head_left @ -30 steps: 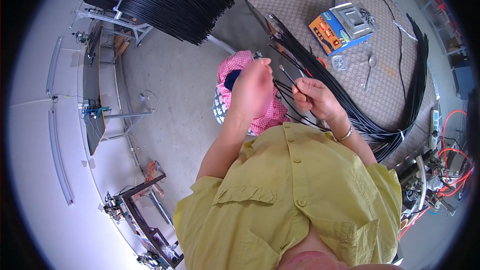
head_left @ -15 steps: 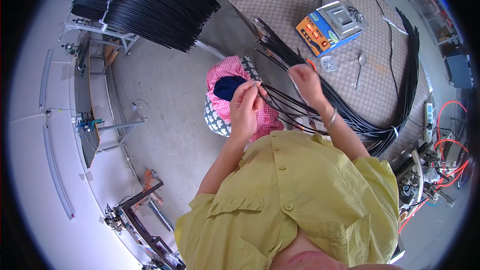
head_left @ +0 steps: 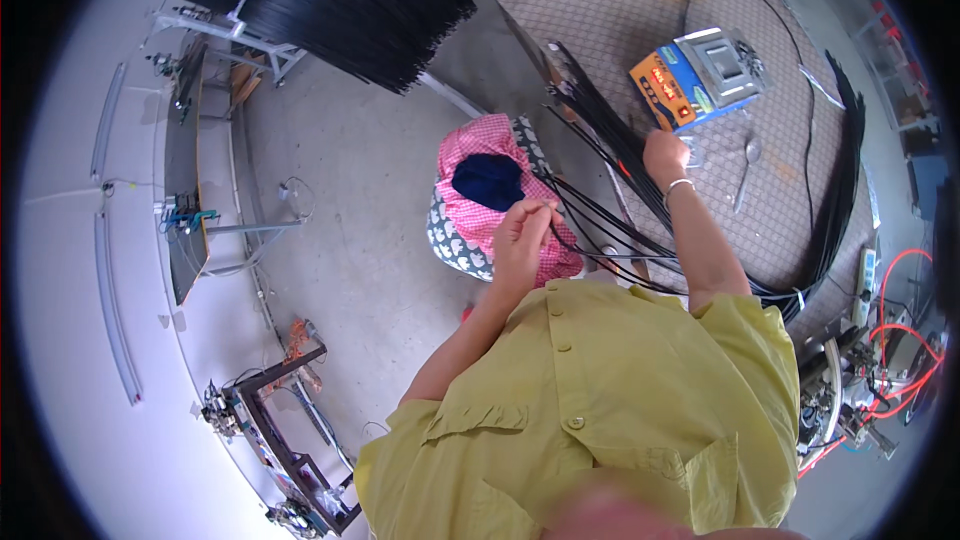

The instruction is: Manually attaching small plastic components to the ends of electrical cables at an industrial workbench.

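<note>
Head view: you are working black cables (head_left: 620,240).
Left hand (head_left: 520,235): pinching one strand.
Right hand (head_left: 665,152): closing on far bundle.
Handling: probably light, springy; grip near ends.

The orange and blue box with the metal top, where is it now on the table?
In the head view, the orange and blue box sits on the table at upper right, just beyond the right hand, with a spoon lying beside it.

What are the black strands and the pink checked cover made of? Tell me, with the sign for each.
Black strands: probably plastic-sheathed cable or tubing; smooth, slightly glossy, bending in loose curves between the left hand and right hand.
Pink checked cover: woven cloth, matte, with soft folds and a gingham pattern.
</note>
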The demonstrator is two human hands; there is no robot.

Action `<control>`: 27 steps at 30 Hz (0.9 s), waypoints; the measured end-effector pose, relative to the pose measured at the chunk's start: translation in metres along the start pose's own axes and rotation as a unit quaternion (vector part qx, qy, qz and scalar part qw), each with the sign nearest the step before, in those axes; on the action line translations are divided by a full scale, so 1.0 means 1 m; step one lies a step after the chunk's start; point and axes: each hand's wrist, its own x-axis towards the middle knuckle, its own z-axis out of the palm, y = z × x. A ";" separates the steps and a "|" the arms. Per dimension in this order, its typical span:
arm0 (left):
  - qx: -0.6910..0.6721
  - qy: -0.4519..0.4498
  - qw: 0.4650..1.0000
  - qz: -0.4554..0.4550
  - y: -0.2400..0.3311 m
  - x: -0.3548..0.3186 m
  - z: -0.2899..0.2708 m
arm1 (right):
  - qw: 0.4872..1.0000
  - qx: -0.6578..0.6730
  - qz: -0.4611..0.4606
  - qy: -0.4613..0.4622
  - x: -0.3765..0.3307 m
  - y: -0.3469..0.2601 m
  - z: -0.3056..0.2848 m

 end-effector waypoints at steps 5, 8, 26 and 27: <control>-0.008 -0.002 1.000 0.006 0.003 0.003 -0.003 | 0.997 0.035 -0.043 0.055 -0.002 0.008 0.002; -0.023 0.006 1.000 -0.012 0.004 0.005 -0.002 | 0.994 0.060 -0.046 0.084 -0.001 0.014 0.004; -0.001 0.020 0.999 -0.033 0.012 0.014 0.009 | 0.440 0.832 -0.095 -0.324 -0.127 -0.039 -0.051; -0.010 0.007 0.998 -0.056 0.013 0.013 0.007 | 0.428 0.829 -0.095 -0.347 -0.135 -0.040 -0.053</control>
